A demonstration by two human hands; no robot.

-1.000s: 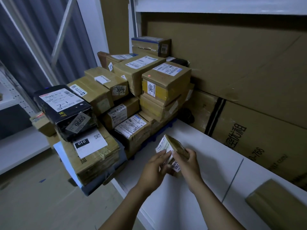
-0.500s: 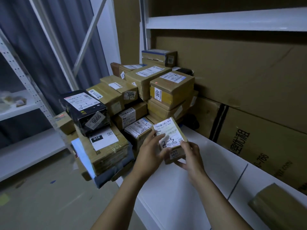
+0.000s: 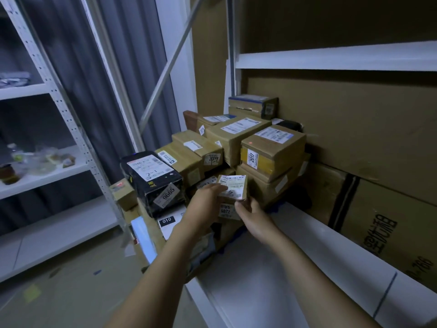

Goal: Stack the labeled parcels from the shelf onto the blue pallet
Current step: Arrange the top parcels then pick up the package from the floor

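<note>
**Both grips holding one small parcel at the stack**

I am watching the left grip [image 3: 205, 205] and the right grip [image 3: 255, 217] holding a small brown cardboard parcel with a white printed label [image 3: 233, 187]. The left fingers are curling onto its left side, and the right fingers are pinching its lower right corner from below. The parcel is hanging tilted, label facing the camera, above the white shelf board [image 3: 260, 271]. It is sitting just in front of the stacked brown cardboard boxes [image 3: 189, 157], between a black box tagged 9665 [image 3: 153, 176] and a yellow-taped carton tagged 2017 [image 3: 272, 150]. A dark blue pallet edge [image 3: 275, 207] is showing beneath the stack. I cannot tell whether the parcel is touching the boxes behind it.
</note>
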